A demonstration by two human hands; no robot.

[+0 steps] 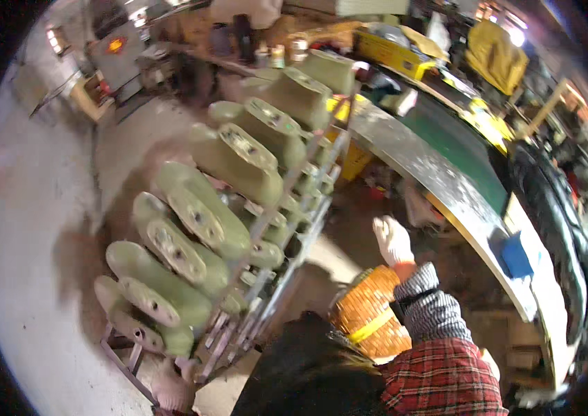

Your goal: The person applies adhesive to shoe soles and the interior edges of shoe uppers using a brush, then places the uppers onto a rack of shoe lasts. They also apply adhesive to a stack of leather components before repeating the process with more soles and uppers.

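Several olive-green boot-shaped forms [200, 225] lie in a slanting row on a metal rack [264, 227], their sole faces up with small holes. At the rack's near end, my left hand [173, 390] in a pale pinkish glove appears closed around the frame; its fingers are blurred and partly hidden. My right hand [392, 240], in a whitish glove, is held out over the floor between the rack and the workbench. Nothing shows in it, and its fingers look loosely extended. Just below that wrist is an orange-brown woven basket-like thing [372, 312] with a yellow band.
A long curved-looking workbench [439, 177] with a green surface runs along the right, bearing a blue block [515, 255]. Yellow crates [392, 55] stand at the back. Dark tubular material [554, 236] hangs at the far right. A pale wall [37, 229] borders the left.
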